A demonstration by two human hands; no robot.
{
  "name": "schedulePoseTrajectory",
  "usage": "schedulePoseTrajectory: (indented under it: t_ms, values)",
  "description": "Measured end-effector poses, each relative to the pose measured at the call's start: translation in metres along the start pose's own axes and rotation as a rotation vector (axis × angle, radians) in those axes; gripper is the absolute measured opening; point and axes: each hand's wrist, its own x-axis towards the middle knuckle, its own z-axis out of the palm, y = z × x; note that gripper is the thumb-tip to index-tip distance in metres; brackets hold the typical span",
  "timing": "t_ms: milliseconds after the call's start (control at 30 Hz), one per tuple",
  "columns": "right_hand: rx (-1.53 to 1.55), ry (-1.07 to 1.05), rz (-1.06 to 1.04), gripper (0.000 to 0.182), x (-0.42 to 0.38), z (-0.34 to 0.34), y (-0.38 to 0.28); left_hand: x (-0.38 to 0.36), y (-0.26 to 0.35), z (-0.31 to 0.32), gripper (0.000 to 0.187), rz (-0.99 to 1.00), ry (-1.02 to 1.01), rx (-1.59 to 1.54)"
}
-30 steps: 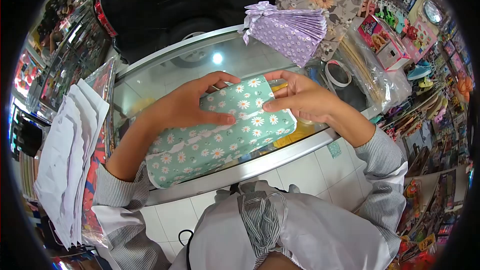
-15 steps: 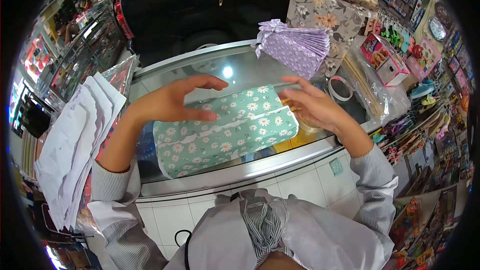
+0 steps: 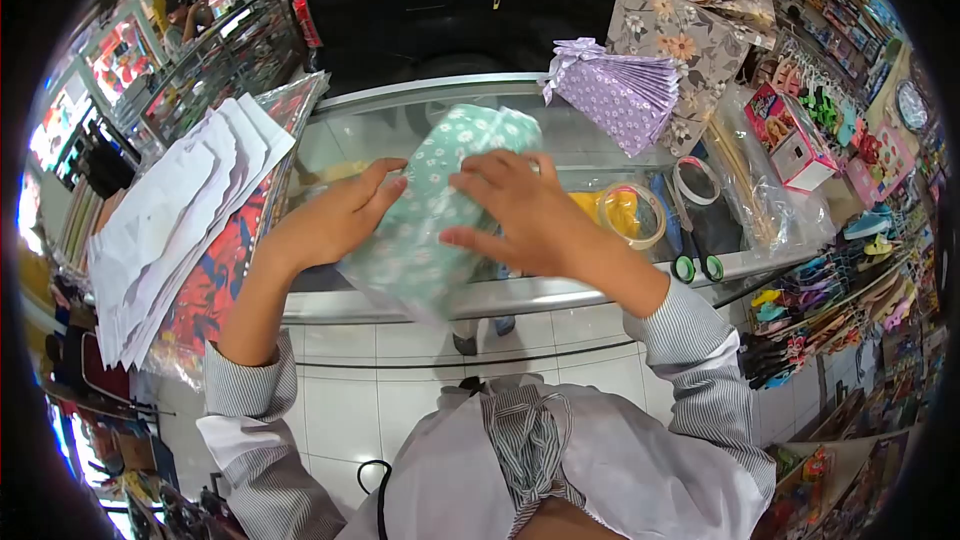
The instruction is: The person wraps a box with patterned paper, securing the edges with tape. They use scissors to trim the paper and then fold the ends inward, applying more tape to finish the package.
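Note:
A green daisy-patterned wrapped parcel [image 3: 425, 210], blurred by motion, is tilted over the glass counter. At its left edge is my left hand [image 3: 345, 210], thumb and fingers slightly apart. My right hand [image 3: 520, 210] lies over the parcel's right side, its fingers spread. The parcel's underside is hidden. To the right, a roll of tape [image 3: 657, 230] sits beside yellow material. Green-handled scissors [image 3: 686, 240] lie next to a second, white tape roll [image 3: 712, 196].
White paper sheets [image 3: 165, 230] lie over red patterned wrap at the left. A purple pleated fan-shaped wrap [image 3: 620, 92] and a brown floral one [image 3: 672, 30] stand at the back right. A pink box [image 3: 790, 135] is near wooden sticks. A black vehicle [image 3: 440, 0] is beyond the counter.
The parcel has turned from lying lengthwise to a steep slant. My right hand has moved left onto it, and the scissors have come into sight. The view has shifted.

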Motion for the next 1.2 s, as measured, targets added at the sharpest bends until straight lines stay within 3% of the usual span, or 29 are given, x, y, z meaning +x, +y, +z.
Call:
schedulePoseTrajectory:
  t_ms: [67, 167, 200, 300, 433, 533, 633, 733, 833, 1033, 1200]
  values:
    - [0.075, -0.065, 0.028, 0.053, 0.005, -0.008, 0.009, -0.013, 0.002, 0.015, 0.05, -0.079, -0.007, -0.355]
    - [0.271, -0.117, 0.04, 0.049, -0.004, -0.021, 0.02, -0.027, 0.016, 0.036, 0.052, -0.065, 0.09, -0.087]
    - [0.362, -0.089, 0.027, 0.048, -0.012, -0.021, 0.023, -0.032, 0.014, 0.049, 0.049, 0.168, 0.282, 0.001]
    - [0.512, -0.037, 0.001, 0.044, -0.028, -0.013, 0.013, -0.029, 0.001, 0.064, 0.05, 0.424, 0.399, -0.081]
    - [0.595, 0.027, -0.007, 0.046, -0.032, 0.004, 0.011, -0.013, -0.002, 0.102, 0.044, 0.35, 0.575, -0.315]
    - [0.658, -0.018, -0.025, 0.046, -0.032, 0.001, 0.024, -0.022, 0.01, 0.117, 0.043, 0.341, 0.649, -0.227]
    - [0.671, -0.057, -0.01, 0.044, -0.032, 0.0, 0.026, -0.026, 0.014, 0.113, 0.044, 0.335, 0.603, -0.352]
    - [0.558, -0.028, -0.041, 0.036, -0.035, 0.0, 0.022, -0.027, 0.013, 0.1, 0.044, 0.385, 0.644, -0.061]
    - [0.551, -0.006, -0.033, 0.039, -0.039, 0.004, 0.017, -0.021, 0.008, 0.093, 0.041, 0.487, 0.511, -0.022]
    - [0.604, 0.047, -0.09, 0.044, -0.045, 0.017, 0.019, -0.016, 0.001, 0.115, 0.044, 0.549, 0.566, -0.215]
    - [0.544, 0.116, -0.019, 0.043, -0.05, 0.017, 0.007, -0.013, -0.003, 0.119, 0.047, 0.596, 0.594, -0.343]
